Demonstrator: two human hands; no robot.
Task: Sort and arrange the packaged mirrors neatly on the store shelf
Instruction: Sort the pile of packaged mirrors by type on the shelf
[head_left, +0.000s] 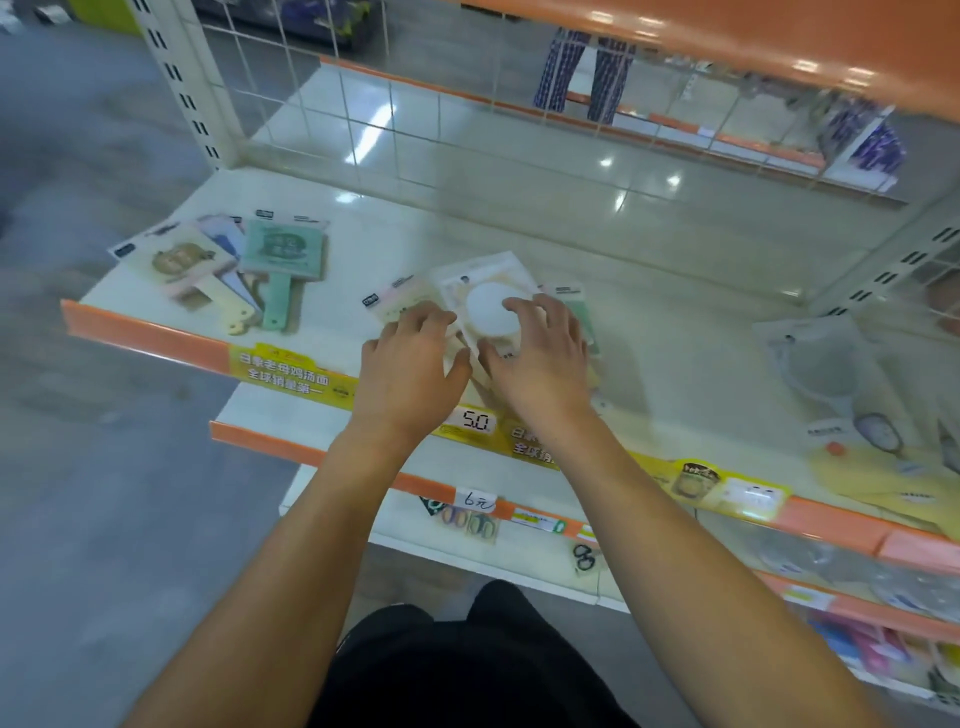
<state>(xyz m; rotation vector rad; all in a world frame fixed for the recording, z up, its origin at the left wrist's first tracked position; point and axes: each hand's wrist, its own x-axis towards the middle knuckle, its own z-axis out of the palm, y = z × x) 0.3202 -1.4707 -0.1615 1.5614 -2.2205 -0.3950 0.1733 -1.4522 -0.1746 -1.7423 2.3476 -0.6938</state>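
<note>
Both my arms reach forward over the shelf (649, 332), bare forearms, palms down. My left hand (413, 358) sits on the left side of the middle pile, fingers (415, 317) curled and spread, tips pressing on a pinkish pack; thumb angled in toward the other hand. My right hand (540, 353) sits on the right side of the same pile, fingers arched, tips touching the round white mirror pack (488, 306) on top; thumb near the pack's front edge. Whether either hand actually pinches a pack or only presses on it, I cannot tell. The two hands are just beside each other, thumbs nearly touching.

The middle pile lies near the shelf's front edge, about mid-width: I count three packs at least, white-disc one on top, a pink one under its left, a green-edged one under its right; blur hides more.

Left pile (228, 270), toward the shelf's front left corner: about four handled mirror packs fanned out, one cream, one green (283, 260), others pale blue or white beneath.

Right end of the shelf: clear grey packs (826, 364), count unclear.

Price tag reading 5.0 (475, 421) on the front rail, just beside my left wrist.
</note>
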